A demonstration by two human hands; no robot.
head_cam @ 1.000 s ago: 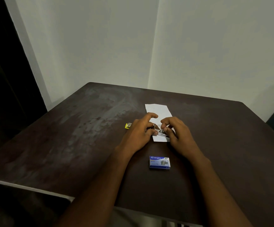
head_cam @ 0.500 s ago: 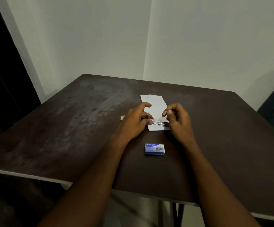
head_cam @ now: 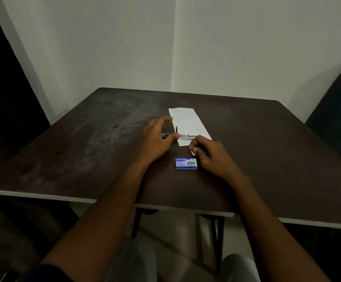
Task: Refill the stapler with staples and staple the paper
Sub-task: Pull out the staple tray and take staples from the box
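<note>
A small metal stapler [head_cam: 185, 136] lies opened on the near end of a white paper strip [head_cam: 188, 123] on the dark table [head_cam: 84, 151]. My left hand [head_cam: 158, 139] holds the stapler's left end between thumb and fingers. My right hand [head_cam: 210, 154] sits just right of the blue staple box [head_cam: 186, 163], fingers curled, pinching something small and pale at the fingertips. What that thing is I cannot tell. The stapler's left part is hidden under my left hand.
The table stands in a corner of two pale walls. Its near edge [head_cam: 165, 207] runs across the lower view, with dark legs below. A dark chair back [head_cam: 336, 119] rises at the right. My knees show under the table edge.
My right hand has left the stapler and drawn back toward me, to beside the blue box. The left hand stays on the stapler. The camera has tilted, so more of the table edge shows.
</note>
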